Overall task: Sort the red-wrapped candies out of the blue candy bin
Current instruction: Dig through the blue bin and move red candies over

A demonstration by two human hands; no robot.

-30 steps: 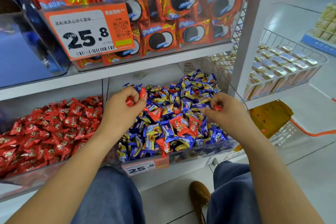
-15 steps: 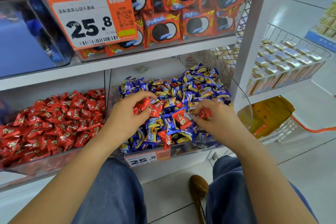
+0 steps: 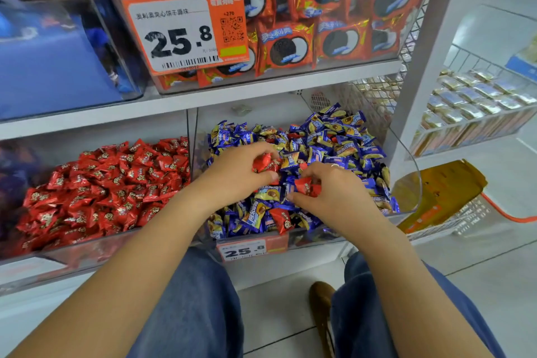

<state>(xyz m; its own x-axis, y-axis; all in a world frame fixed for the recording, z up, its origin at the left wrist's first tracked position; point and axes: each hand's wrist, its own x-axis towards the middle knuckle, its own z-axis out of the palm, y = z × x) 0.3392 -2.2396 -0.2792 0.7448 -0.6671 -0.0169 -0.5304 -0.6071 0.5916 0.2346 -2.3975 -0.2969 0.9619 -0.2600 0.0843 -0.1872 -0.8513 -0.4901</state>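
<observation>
mid-pick in the blue candy bin (image 3: 406, 171) — left hand (image 3: 235, 180) and right hand (image 3: 334, 197) each pinch red-wrapped candies (image 3: 263, 162) — next, i judge, carry them to the red bin (image 3: 58, 259) alongside.

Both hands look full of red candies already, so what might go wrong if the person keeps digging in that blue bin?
The left hand already grips several red candies; grabbing more may spill some back into the blue candies. The right hand covers part of the pile, so a red one near the bin's front wall might be missed.
</observation>
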